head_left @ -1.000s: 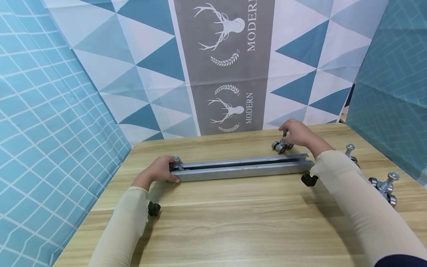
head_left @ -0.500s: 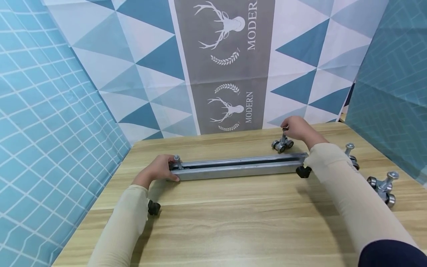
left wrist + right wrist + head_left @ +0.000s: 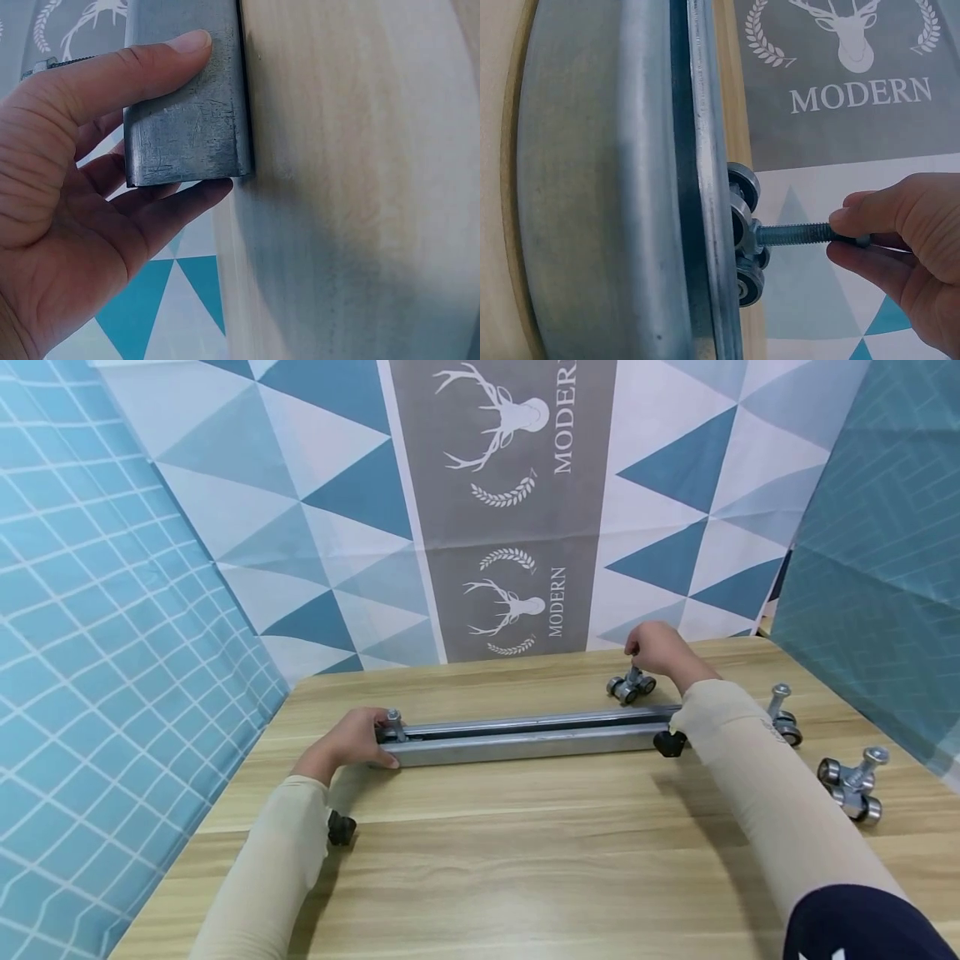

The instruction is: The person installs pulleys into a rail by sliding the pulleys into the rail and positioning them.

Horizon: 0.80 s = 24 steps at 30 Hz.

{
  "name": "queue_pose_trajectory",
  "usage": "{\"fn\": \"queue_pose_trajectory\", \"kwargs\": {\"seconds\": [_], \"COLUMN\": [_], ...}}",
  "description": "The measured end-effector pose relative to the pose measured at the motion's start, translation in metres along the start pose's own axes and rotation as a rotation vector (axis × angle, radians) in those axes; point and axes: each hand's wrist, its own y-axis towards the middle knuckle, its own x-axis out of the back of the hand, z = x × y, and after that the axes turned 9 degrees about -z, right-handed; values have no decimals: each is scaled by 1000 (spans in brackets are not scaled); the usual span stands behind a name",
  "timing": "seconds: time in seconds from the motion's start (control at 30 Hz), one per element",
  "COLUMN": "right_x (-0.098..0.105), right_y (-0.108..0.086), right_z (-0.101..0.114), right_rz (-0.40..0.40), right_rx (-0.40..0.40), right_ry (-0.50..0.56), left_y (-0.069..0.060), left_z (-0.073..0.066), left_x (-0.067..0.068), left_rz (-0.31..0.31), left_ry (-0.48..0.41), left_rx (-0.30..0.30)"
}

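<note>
A grey metal track (image 3: 517,745) with a slot along its top lies across the table. My left hand (image 3: 351,745) grips its left end; in the left wrist view the thumb (image 3: 161,66) lies on the side wall and the fingers curl behind. A bolt (image 3: 395,723) stands up from the slot beside that hand. Behind the track's right part, my right hand (image 3: 663,652) pinches the upper end of the bolt of a wheeled trolley (image 3: 628,687). Its threaded bolt (image 3: 795,234) and several small wheels show in the right wrist view. The track's right end is hidden by the right sleeve.
Two more trolleys stand on the right of the wooden table (image 3: 480,877): one farther back (image 3: 783,717), one nearer (image 3: 853,785). A patterned cloth (image 3: 517,527) hangs behind the table, and blue tiled sheets close in both sides.
My right hand has shifted its hold up the trolley's bolt, and the right forearm has swung a little left. The left hand stays on the track's end.
</note>
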Motion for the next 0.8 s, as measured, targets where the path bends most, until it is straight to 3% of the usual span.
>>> {"fn": "queue_pose_trajectory", "kwargs": {"seconds": [0.27,0.57,0.8], "right_x": [5,9,21], "right_y": [0,-16,-25], "right_z": [2,13,18], "right_rz": [-2,-81,-103], "right_rx": [37,-184,-188], "right_ry": [-3,50,44], "left_y": [1,1,0], "left_z": [2,-1,0], "left_x": [0,1,0], "left_rz": [6,9,5], "left_ry": [-5,-8,-9], "left_rx": [6,8,15]}}
